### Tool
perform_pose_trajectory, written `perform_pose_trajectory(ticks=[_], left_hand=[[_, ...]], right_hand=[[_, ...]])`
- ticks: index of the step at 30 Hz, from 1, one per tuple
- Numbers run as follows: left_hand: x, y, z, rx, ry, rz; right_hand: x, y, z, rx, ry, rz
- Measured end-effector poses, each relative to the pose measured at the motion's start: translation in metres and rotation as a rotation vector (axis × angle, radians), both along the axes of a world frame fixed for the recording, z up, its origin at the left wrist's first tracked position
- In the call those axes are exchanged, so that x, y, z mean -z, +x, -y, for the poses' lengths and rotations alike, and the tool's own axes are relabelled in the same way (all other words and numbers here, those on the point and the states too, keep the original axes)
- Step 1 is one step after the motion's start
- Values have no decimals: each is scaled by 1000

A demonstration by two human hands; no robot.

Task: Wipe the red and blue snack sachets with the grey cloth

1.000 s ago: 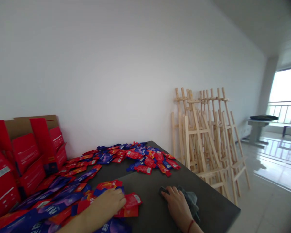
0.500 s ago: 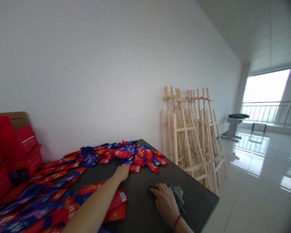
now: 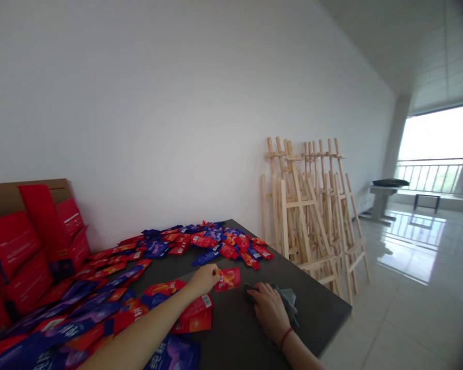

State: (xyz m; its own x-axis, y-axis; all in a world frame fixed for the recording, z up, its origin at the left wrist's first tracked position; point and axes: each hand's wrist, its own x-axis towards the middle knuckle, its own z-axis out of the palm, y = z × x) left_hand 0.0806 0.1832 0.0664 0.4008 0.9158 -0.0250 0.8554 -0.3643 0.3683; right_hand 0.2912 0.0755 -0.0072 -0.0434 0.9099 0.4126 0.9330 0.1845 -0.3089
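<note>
My left hand (image 3: 205,279) pinches a small red packet (image 3: 228,279) by its left end, just above the dark tabletop (image 3: 231,324). Resting on the table at the right, my right hand (image 3: 270,311) grips a bunched grey cloth (image 3: 289,300), its fingers curled over it. A heap of red and blue packets (image 3: 208,239) lies beyond my left hand. Below my left forearm and beside it are more red packets (image 3: 196,318) and a large blue packet (image 3: 177,354).
Open red boxes (image 3: 17,246) stand at the left against the wall, with many red and blue packets (image 3: 81,308) spread before them. Wooden easels (image 3: 304,205) lean on the wall past the table's right edge. A grey pedestal table (image 3: 384,198) stands farther back.
My left hand has drawn back from the heap and turned, now with a red packet in its fingers. My right hand stays on the cloth. The view has shifted slightly left.
</note>
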Motion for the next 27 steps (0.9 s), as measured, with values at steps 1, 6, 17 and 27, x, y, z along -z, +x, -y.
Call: perform_pose_trajectory(ticks=[1, 6, 17, 27], left_hand=[[3, -2, 9, -7, -54, 34], [26, -5, 51, -32, -246, 173], [47, -7, 87, 37, -130, 274], [51, 0, 95, 28, -120, 405]], right_hand=[[0, 0, 0, -2, -2, -2], [-1, 1, 1, -22, -30, -10], [-22, 19, -5, -371, -216, -99], [-8, 17, -11, -464, -294, -371]])
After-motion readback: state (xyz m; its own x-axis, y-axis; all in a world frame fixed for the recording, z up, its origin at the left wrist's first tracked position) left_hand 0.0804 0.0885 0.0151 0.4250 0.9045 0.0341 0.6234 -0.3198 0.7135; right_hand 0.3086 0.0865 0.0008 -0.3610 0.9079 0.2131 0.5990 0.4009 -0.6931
